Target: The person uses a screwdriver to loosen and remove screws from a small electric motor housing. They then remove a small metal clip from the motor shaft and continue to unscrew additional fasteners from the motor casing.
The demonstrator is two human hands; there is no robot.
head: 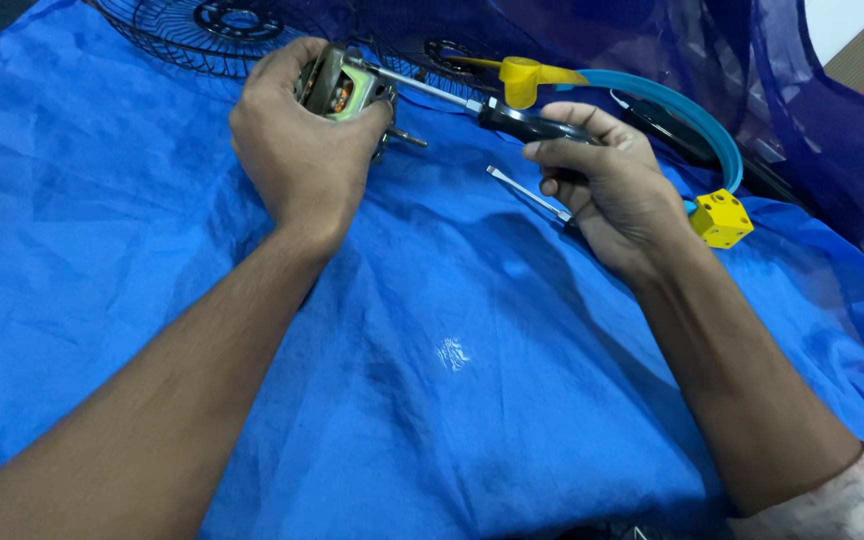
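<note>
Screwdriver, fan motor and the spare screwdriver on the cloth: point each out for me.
Screwdriver (527, 125), head view, on its black handle in the right hand.
Fan motor (340, 92), head view, on the exposed metal body held by the left hand.
Spare screwdriver (524, 192), head view, on its bare metal shaft.

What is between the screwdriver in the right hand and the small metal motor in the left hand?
Nothing visible: the black-handled screwdriver in the right hand already reaches the small metal motor that the left hand grips.

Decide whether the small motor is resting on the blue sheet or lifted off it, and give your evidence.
Lifted. The left hand wraps around the motor and holds it above the blue sheet, while the right hand sets a screwdriver against it.
</note>
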